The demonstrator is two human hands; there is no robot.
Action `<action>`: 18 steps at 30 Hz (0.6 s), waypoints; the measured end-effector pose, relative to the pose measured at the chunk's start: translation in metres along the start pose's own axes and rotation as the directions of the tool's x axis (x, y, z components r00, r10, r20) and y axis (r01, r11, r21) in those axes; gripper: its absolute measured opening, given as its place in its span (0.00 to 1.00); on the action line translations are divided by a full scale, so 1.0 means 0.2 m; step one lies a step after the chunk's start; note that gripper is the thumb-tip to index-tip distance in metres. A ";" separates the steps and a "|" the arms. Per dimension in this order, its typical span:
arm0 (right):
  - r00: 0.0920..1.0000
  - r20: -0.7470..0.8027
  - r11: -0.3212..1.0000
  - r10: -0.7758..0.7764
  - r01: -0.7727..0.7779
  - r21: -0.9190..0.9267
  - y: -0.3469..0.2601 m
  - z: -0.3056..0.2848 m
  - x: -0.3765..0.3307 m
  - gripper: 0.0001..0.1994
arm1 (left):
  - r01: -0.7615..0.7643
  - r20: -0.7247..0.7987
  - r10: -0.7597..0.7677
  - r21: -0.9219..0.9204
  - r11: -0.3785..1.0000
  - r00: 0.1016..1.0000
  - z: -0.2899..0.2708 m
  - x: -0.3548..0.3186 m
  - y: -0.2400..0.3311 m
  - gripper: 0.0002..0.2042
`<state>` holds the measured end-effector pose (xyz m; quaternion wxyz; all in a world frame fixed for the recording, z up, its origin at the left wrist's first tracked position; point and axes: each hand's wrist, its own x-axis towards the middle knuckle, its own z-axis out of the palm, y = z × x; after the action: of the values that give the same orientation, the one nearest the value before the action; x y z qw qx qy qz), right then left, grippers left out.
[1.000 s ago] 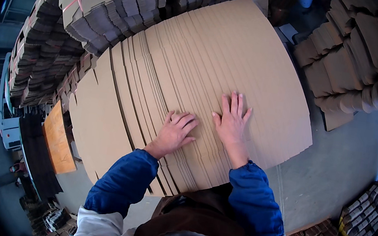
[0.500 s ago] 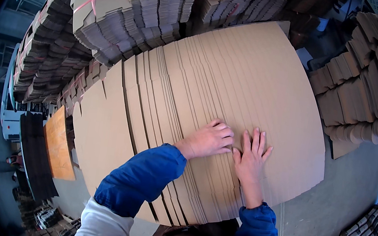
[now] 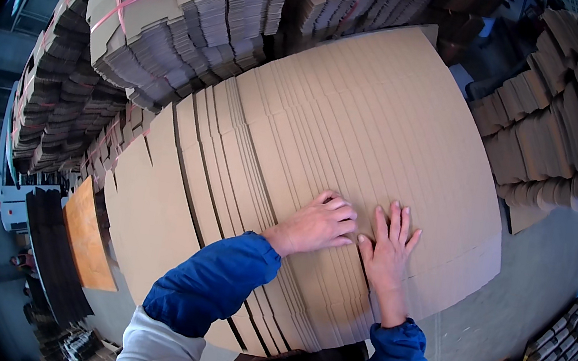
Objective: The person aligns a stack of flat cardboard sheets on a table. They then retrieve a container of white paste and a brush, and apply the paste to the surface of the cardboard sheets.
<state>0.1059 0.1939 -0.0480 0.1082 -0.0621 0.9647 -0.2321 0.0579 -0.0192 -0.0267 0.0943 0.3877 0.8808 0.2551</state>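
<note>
A wide spread of overlapping flat brown cardboard sheets [image 3: 326,127] fills the middle of the head view. My left hand [image 3: 316,225] rests on the sheets with fingers curled, tips at a sheet edge. My right hand [image 3: 389,248] lies flat beside it, fingers spread, palm down on the cardboard. The two hands almost touch. Neither hand lifts or encloses a sheet. Both forearms wear blue sleeves.
Strapped bundles of folded cardboard [image 3: 180,10] with pink bands stand at the upper left. More stacked cardboard [image 3: 563,123] sits at the right. Grey floor [image 3: 547,291] shows at the lower right, with small stacks [image 3: 560,352] beside it. An orange board [image 3: 85,237] lies lower left.
My view has swung left and closer. Both hands slid right across the sheets and came together; the left arm now reaches further across my body.
</note>
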 end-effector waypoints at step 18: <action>1.000 -0.012 1.000 -0.002 0.002 0.030 -0.02 -0.01 0.01 0.34 | -0.023 -0.037 0.023 0.003 1.000 0.999 0.01 -0.04 -0.02 0.13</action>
<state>0.1045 0.1921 -0.0447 0.1030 -0.0600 0.9617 -0.2468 0.0604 -0.0265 -0.0309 0.0742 0.3931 0.8782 0.2620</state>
